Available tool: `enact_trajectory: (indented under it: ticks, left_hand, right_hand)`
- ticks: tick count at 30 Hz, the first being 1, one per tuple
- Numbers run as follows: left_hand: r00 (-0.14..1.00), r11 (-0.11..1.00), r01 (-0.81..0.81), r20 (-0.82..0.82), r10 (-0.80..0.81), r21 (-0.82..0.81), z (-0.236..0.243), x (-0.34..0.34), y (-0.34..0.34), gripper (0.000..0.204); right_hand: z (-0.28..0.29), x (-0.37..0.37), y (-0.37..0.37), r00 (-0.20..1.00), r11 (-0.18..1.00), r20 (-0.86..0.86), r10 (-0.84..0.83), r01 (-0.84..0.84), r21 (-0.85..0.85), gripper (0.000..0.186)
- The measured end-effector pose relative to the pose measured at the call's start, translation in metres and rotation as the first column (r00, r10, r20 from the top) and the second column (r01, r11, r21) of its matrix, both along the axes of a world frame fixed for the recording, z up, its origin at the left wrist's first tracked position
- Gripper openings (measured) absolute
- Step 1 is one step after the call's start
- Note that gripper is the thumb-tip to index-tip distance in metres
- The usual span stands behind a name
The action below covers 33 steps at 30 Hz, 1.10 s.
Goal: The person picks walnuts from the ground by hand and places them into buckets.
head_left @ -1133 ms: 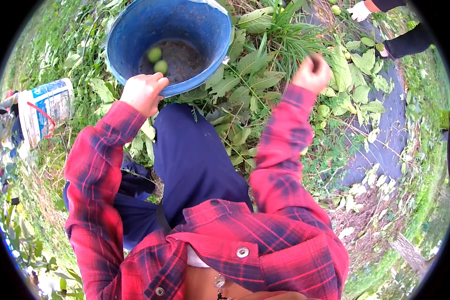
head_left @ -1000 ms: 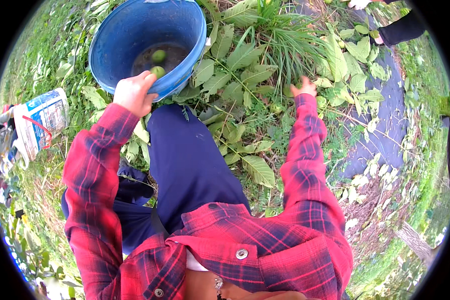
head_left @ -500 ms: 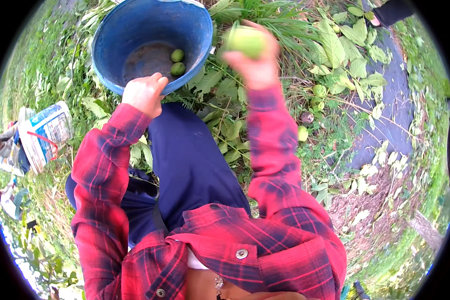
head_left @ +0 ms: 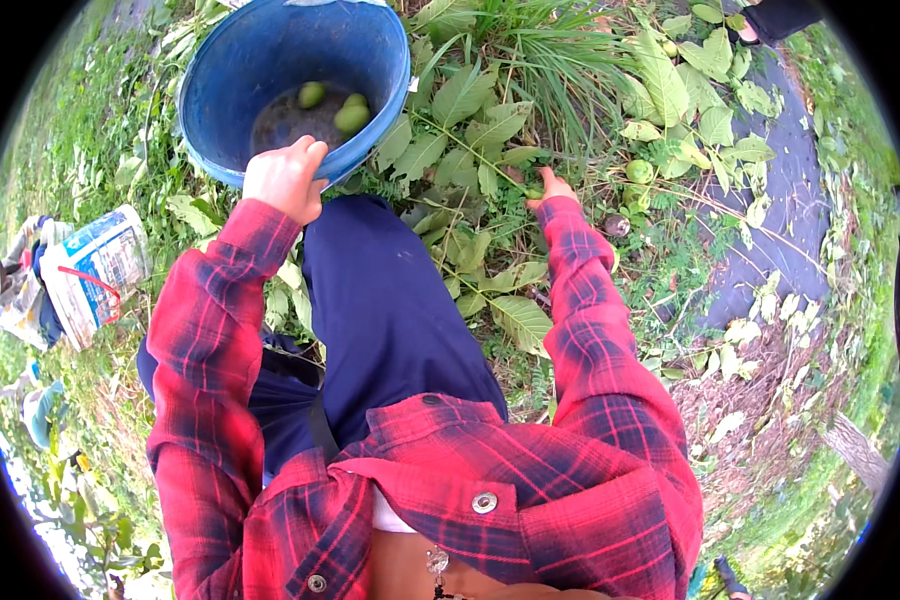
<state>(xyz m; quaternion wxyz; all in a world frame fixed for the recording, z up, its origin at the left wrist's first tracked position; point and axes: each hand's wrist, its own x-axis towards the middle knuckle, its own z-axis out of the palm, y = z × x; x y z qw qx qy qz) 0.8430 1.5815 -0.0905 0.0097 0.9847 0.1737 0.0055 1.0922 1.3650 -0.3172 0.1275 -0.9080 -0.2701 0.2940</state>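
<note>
My left hand (head_left: 284, 180) is closed over the near rim of a blue plastic bucket (head_left: 198, 130), which is tilted so that its mouth faces me. Inside, three green round fruits lie near the bottom: one fruit (head_left: 311, 95) apart on the left, and a larger-looking fruit (head_left: 351, 120) partly in front of another. Down among the leaves to the right of the bucket, my right hand (head_left: 552, 187) has its visible fingers apart. A small green thing shows between them, too hidden to make out. Just right of this hand lies another green round fruit (head_left: 639, 171) on the ground.
Large cut leaves (head_left: 500, 124) and tall grass (head_left: 550, 60) cover the ground around the bucket. A dark ground sheet (head_left: 775, 215) runs along the right. At left stands a white tub (head_left: 95, 270) with a red handle. A dark brownish round thing (head_left: 617, 226) lies near my right wrist.
My right hand has come down from beside the bucket to the leaves, without the green fruit it held. The bucket now holds three fruits instead of two and has shifted slightly left.
</note>
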Motion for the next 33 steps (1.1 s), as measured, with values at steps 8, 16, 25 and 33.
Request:
enact_trajectory:
  ticks: [8, 16, 25, 33]
  left_hand:
    - [0.997, 1.000, -0.016, 0.080, 0.014, 0.016, -0.005, -0.010, 0.002, 0.023]
    - [0.986, 0.988, -0.111, 0.134, 0.096, 0.110, -0.009, 0.015, -0.012, 0.016]
    - [0.985, 0.982, -0.154, 0.100, 0.144, 0.105, -0.010, 0.006, -0.012, 0.019]
    - [0.996, 0.994, -0.061, 0.070, 0.054, 0.091, -0.003, -0.001, -0.008, 0.018]
  right_hand:
    - [0.039, -0.025, -0.116, 0.329, -0.155, -0.922, -0.203, 0.919, 0.362, 0.048]
    - [0.002, -0.014, -0.156, 0.373, 0.262, -0.731, -0.571, 0.927, 0.268, 0.044]
    - [0.019, 0.000, -0.128, 0.858, 0.784, 0.247, -0.451, 0.513, -0.350, 0.060]
    - [0.018, -0.005, -0.123, 0.773, 0.551, -0.346, -0.532, 0.627, 0.552, 0.027]
